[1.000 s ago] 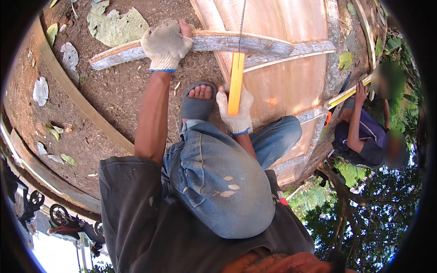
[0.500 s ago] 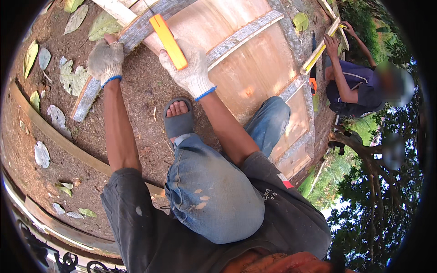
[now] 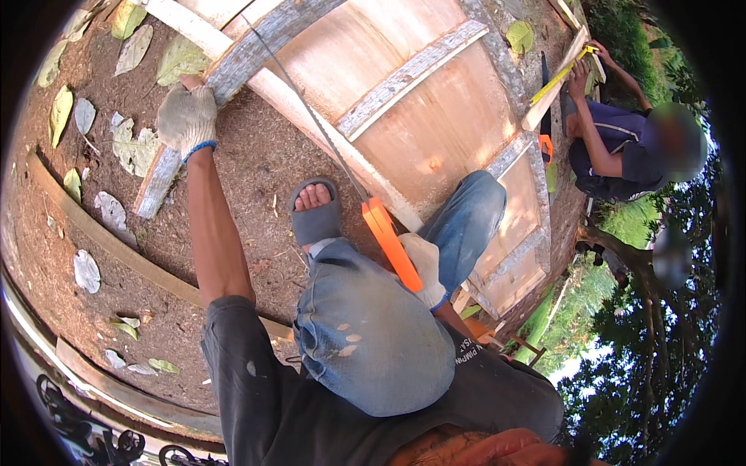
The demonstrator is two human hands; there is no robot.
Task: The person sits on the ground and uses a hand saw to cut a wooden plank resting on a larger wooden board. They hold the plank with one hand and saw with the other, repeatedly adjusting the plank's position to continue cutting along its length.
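My left hand (image 3: 186, 116), in a knit glove with blue cuff, grips a weathered grey-white wooden strip (image 3: 266, 39) that slants from the lower left to the top, over a pale batten end. My right hand (image 3: 420, 264), also gloved, holds the orange handle (image 3: 385, 233) of a handsaw beside my bent knee. Its long thin blade (image 3: 334, 155) reaches up across that strip near the top. A peach plywood panel (image 3: 435, 93) with grey-white battens lies to the right. My sandalled foot (image 3: 312, 213) rests on the dirt between my arms.
At the right, a person (image 3: 614, 147) holds a pale board and a yellow tape measure (image 3: 544, 88), with another orange-handled tool (image 3: 545, 147) nearby. Dry leaves (image 3: 116, 217) and a long curved plank (image 3: 116, 248) lie at left; bicycle-like wheels show lower left, trees at right.
My right hand has drawn the saw down toward my knee, exposing more blade. Since a second ago, my left hand and strip have shifted leftward in view, the strip now slanting more steeply.
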